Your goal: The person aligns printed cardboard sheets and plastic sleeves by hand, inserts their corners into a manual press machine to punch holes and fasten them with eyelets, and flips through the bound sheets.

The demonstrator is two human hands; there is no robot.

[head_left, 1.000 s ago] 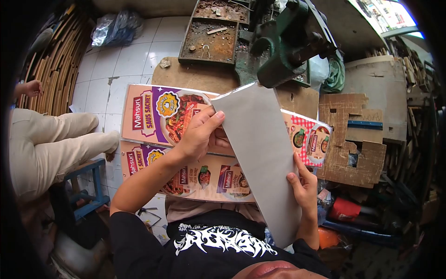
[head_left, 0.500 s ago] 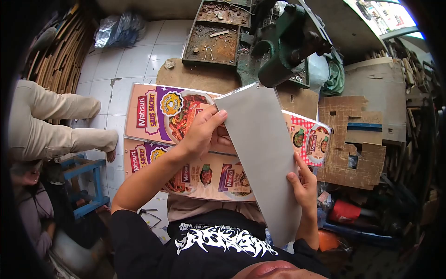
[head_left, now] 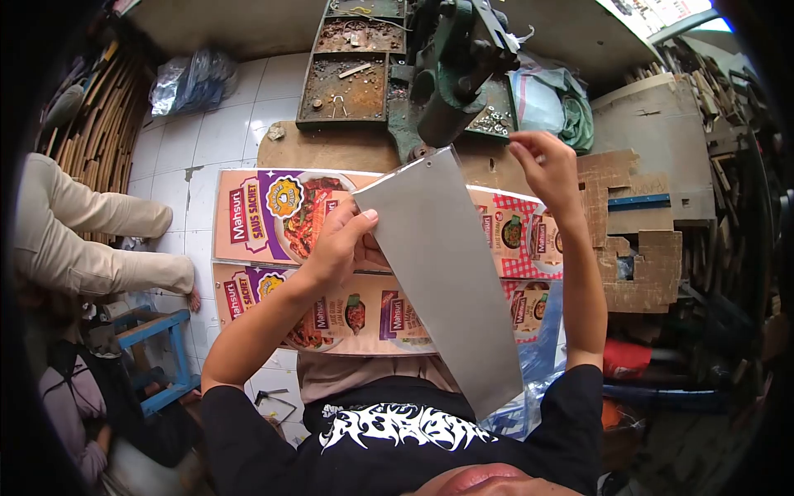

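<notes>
My left hand (head_left: 341,241) is closed on the left edge of a long grey board (head_left: 438,273), thumb on its plain face. The board slants across my lap, with a small hole near its far corner. That far end rests close beneath the head of a green hand press (head_left: 451,99). My right hand (head_left: 547,165) is off the board, raised by a tray of small metal rings (head_left: 494,117). Its fingers are pinched together; anything between them is too small to make out. Under the board lie printed Mahsuri sauce signs (head_left: 256,217) in clear plastic.
A rusty parts tray (head_left: 346,87) with loose bits stands left of the press on a wooden board (head_left: 285,155). Cut cardboard (head_left: 641,277) lies at right. On the left are a person's legs (head_left: 107,240) and a blue stool (head_left: 165,355).
My right hand has let go of the grey board's right edge and moved up and away to the small-rings tray. My left hand still holds the board, which has shifted slightly left in view.
</notes>
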